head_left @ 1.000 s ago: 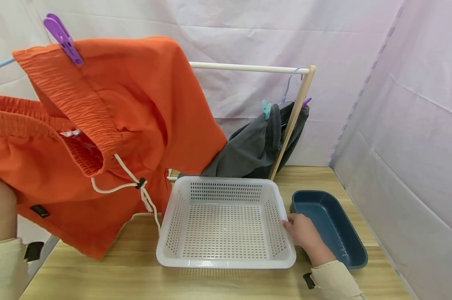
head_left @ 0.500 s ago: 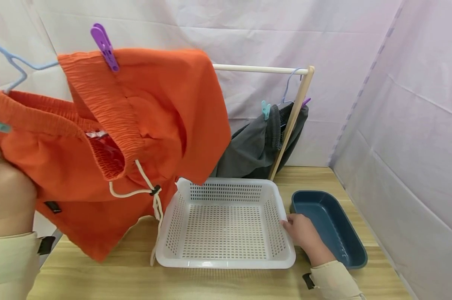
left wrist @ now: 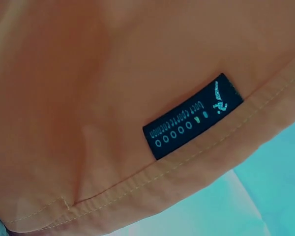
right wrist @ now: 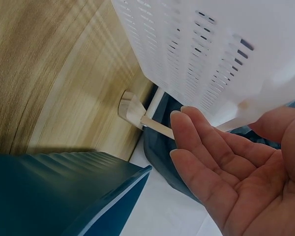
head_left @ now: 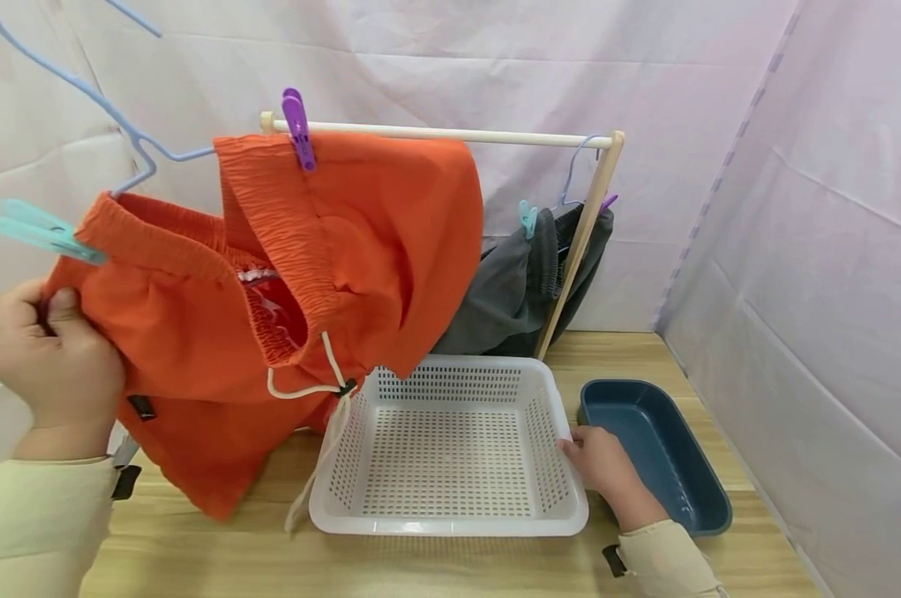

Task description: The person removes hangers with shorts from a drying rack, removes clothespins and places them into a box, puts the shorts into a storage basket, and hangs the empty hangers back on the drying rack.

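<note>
White basket [head_left: 450,526], perforated. Orange shorts [head_left: 413,241]: left of the basket, overlapping its far-left corner in head view; blue hanger [head_left: 138,138] at waistband, purple clothespin [head_left: 297,129] and teal clothespin [head_left: 46,232] attached. Left hand [head_left: 54,357]: fingers curled, gripping the shorts. Right hand [head_left: 605,465]: apparently pinching the basket's right rim, contact partly hidden. Dark blue tray [head_left: 659,440]: just right of basket. Grey garment [head_left: 502,291]: behind basket.

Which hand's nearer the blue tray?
Right. The right hand is at the white basket's right rim, beside the blue tray; the left hand grips the orange garment, across the basket from the tray.
</note>
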The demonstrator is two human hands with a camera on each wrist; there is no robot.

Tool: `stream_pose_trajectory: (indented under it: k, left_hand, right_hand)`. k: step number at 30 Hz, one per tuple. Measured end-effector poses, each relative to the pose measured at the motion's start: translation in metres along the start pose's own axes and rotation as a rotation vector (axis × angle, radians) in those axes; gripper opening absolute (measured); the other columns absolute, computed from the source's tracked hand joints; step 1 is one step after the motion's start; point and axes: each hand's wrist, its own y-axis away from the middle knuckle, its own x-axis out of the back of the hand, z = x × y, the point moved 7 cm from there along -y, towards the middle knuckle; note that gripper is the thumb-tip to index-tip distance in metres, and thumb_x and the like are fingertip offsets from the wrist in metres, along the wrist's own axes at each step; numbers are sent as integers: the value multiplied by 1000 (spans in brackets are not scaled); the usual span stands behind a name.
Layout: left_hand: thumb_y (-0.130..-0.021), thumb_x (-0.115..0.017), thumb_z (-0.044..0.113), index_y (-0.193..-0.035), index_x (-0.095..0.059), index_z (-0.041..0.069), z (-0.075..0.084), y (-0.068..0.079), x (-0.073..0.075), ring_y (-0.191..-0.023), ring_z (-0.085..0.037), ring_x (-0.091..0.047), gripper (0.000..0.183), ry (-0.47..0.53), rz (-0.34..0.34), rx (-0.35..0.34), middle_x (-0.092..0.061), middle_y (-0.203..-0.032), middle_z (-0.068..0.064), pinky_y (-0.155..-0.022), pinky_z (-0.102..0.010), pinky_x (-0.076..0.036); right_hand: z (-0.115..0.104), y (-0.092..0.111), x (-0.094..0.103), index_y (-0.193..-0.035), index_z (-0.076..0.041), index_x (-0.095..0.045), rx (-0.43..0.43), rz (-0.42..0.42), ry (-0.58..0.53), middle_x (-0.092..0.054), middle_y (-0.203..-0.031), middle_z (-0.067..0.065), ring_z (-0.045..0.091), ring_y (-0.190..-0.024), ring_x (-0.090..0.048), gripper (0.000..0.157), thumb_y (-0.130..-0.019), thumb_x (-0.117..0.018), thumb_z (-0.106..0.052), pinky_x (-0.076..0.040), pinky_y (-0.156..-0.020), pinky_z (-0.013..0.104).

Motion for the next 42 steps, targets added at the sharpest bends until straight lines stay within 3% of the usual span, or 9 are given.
stream_pose_trajectory:
  k: [5, 12, 20, 22, 25, 28, 37, 39, 42]
  left_hand:
    - [-94, -59, 18, -92, -65, -16, 8, 3, -7, -81, 18, -42, 35, -18, -40, -31, -42, -81, 35, -73, -7, -31]
    - [-93, -56, 10, -91, -64, -16, 13, 9, -15, -79, 18, -40, 28, 14, -90, -49, -43, -81, 35, -73, -9, -27]
    - [-91, -58, 8, -92, -65, -14, 22, 20, -24, -84, 20, -41, 23, 42, -152, -63, -44, -82, 38, -77, -7, -31]
    - [-91, -58, 6, -91, -64, -15, 25, 24, -27, -85, 20, -40, 22, 42, -176, -80, -50, -81, 29, -78, -6, -31]
    - [-91, -57, 3, -91, -64, -15, 29, 29, -31, -86, 21, -40, 19, 41, -212, -112, -63, -79, 0, -79, -4, -31]
    - [-91, -57, 1, -90, -64, -15, 32, 34, -35, -85, 20, -40, 17, 56, -236, -146, -61, -85, -29, -79, -4, -31]
    - [-89, -59, -4, -90, -63, -15, 39, 49, -42, -85, 19, -40, 12, 98, -300, -189, -61, -82, -29, -76, -5, -29]
    - [-88, -59, -6, -89, -63, -15, 40, 53, -44, -82, 12, -43, 10, 107, -314, -201, -61, -82, -28, -77, -5, -30]
    - [-88, -59, -7, -89, -63, -14, 43, 58, -46, -78, -10, -50, 8, 109, -335, -230, -61, -83, -28, -79, -5, -31]
  right_hand:
    - [-1, 1, 0, -114, 9, -63, 0, 1, 8, -69, -82, 7, 15, -69, -64, 29, -95, -59, -13, -54, -60, 32]
    - [0, 1, 1, -114, 9, -63, -5, 6, 14, -69, -83, 8, 15, -70, -64, 30, -95, -60, -13, -54, -61, 33]
    - [1, -1, 0, -115, 9, -63, -6, 5, 12, -69, -85, 8, 15, -71, -64, 30, -94, -60, -13, -55, -61, 33]
    - [1, -1, 1, -115, 9, -62, -9, 4, 8, -69, -85, 9, 16, -71, -65, 31, -94, -60, -13, -55, -62, 34]
    - [2, -1, 1, -115, 9, -62, -14, 3, 7, -69, -85, 8, 16, -71, -65, 31, -94, -60, -13, -55, -62, 34]
    - [2, -1, 0, -115, 9, -63, -15, 3, 7, -69, -85, 8, 16, -71, -65, 31, -95, -60, -13, -55, -62, 34]
    - [2, -1, 1, -113, 9, -63, -9, 11, 2, -69, -83, 8, 15, -70, -64, 29, -95, -60, -13, -55, -60, 33]
    - [2, -1, 1, -113, 9, -64, -7, 12, 2, -69, -83, 8, 15, -70, -65, 29, -94, -60, -13, -55, -61, 33]
    - [2, -2, 1, -113, 9, -64, -3, 13, 9, -69, -84, 8, 15, -70, -64, 29, -94, -60, -13, -55, -61, 33]
